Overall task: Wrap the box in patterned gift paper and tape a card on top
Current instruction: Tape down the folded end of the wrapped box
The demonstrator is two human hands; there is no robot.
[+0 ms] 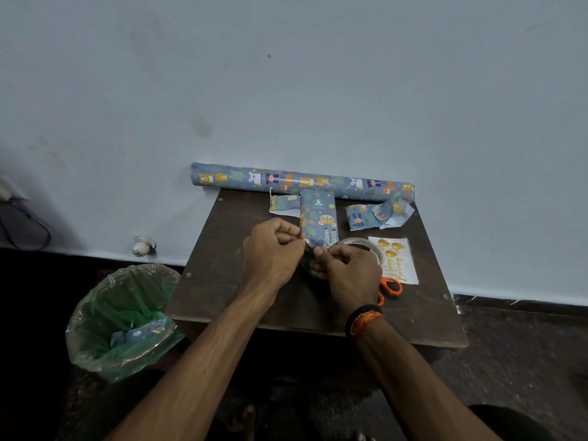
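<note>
Your right hand [345,268] and left hand [273,249] are curled and pinch the paper flap [307,261] at the near end of the box [318,218] on the table [222,281]. Pull too hard and the flap can rip. The card [396,261] waits at the right, so don't bump it off

Box [318,218] and roll [302,181] — blue-grey paper, orange animals, green leaves; scissors [392,286] — orange handles.
</note>
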